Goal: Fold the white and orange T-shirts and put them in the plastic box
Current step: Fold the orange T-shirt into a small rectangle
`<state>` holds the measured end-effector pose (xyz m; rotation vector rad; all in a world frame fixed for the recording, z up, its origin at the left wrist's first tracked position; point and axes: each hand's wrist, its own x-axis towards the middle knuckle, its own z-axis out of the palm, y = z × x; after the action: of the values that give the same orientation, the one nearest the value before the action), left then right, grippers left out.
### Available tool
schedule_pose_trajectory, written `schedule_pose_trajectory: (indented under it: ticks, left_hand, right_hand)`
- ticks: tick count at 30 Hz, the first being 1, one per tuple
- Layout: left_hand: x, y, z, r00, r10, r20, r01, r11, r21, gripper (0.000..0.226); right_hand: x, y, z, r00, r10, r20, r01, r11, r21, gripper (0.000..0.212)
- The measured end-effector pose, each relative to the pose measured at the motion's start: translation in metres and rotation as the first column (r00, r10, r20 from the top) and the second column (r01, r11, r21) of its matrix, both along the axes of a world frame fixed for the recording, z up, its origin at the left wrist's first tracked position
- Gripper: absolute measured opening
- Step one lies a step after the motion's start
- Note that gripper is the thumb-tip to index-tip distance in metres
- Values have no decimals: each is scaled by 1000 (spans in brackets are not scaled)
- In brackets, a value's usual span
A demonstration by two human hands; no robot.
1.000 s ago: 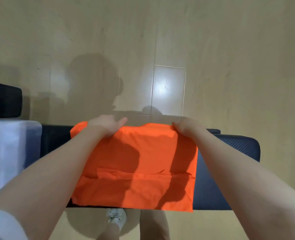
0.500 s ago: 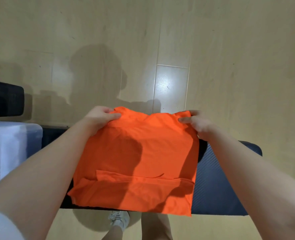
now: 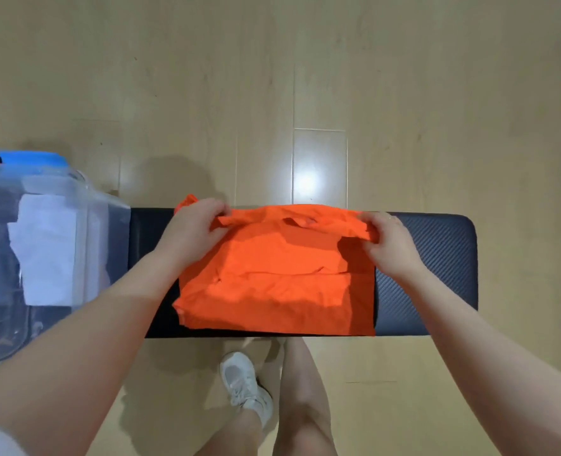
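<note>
The orange T-shirt [image 3: 272, 284] lies partly folded on a dark padded bench [image 3: 437, 258]. My left hand [image 3: 193, 228] grips its far left corner and my right hand [image 3: 387, 245] grips its far right corner. Both hold the far edge lifted off the bench and drawn toward me over the rest of the shirt. At the far left stands the clear plastic box [image 3: 101, 225], with the folded white T-shirt [image 3: 45, 251] lying inside it.
The bench stands on a light wooden floor [image 3: 305, 77]. A blue lid or handle [image 3: 32, 161] shows at the box's far side. My legs and a white shoe [image 3: 246, 386] are just in front of the bench's near edge.
Both hands lifted the shirt's far edge and brought it toward me. The camera tilted down, so the box with the white shirt and my legs came into view.
</note>
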<state>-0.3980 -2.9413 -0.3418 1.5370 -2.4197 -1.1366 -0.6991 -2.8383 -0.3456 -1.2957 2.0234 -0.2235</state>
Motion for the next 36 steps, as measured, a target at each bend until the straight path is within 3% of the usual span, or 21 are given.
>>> schedule_pose_trajectory:
  ticks: [3, 6, 9, 13, 17, 19, 21, 23, 26, 28, 31, 36]
  left_hand:
    - [11, 27, -13, 963, -125, 240, 157, 980, -120, 4]
    - [15, 49, -28, 886, -188, 424, 262, 957, -122, 24]
    - [10, 67, -41, 874, -248, 418, 358, 911, -207, 39]
    - [-1, 74, -46, 873, -203, 443, 368, 870, -327, 13]
    - [0, 74, -39, 887, -174, 427, 322, 897, -303, 24]
    - [4, 80, -38, 880, -226, 418, 365, 885, -291, 27]
    - [7, 88, -36, 883, -227, 410, 349, 903, -250, 34]
    - [3, 92, -33, 912, -150, 381, 268, 921, -281, 36]
    - [-24, 90, -38, 957, -113, 267, 218, 889, -404, 28]
    - [-44, 85, -50, 955, -148, 258, 247, 877, -413, 37]
    - [-46, 82, -77, 913, -174, 370, 316, 874, -369, 55]
    - [-22, 77, -91, 911, -97, 400, 241, 914, -327, 81]
  right_hand:
    - [11, 38, -13, 912, 218, -348, -212, 976, 55, 32]
    - [21, 54, -27, 841, 240, -485, -252, 967, 41, 31]
    - [32, 55, -35, 811, 292, -508, -355, 935, -28, 33]
    - [34, 51, -40, 748, 353, -562, -493, 862, -115, 22]
    - [24, 50, -31, 743, 342, -576, -484, 868, -108, 12]
    - [22, 58, -28, 736, 428, -525, -529, 847, -51, 20]
    - [22, 70, -27, 756, 480, -445, -542, 840, -14, 43]
    - [26, 74, -21, 803, 408, -434, -478, 876, -62, 52]
    - [54, 61, -20, 867, 266, -421, -372, 908, -194, 42]
    - [84, 46, -30, 879, 265, -396, -368, 905, -212, 46]
    - [114, 35, -57, 829, 356, -431, -440, 891, -109, 60]
    - [101, 37, -84, 795, 387, -467, -465, 883, -61, 64]
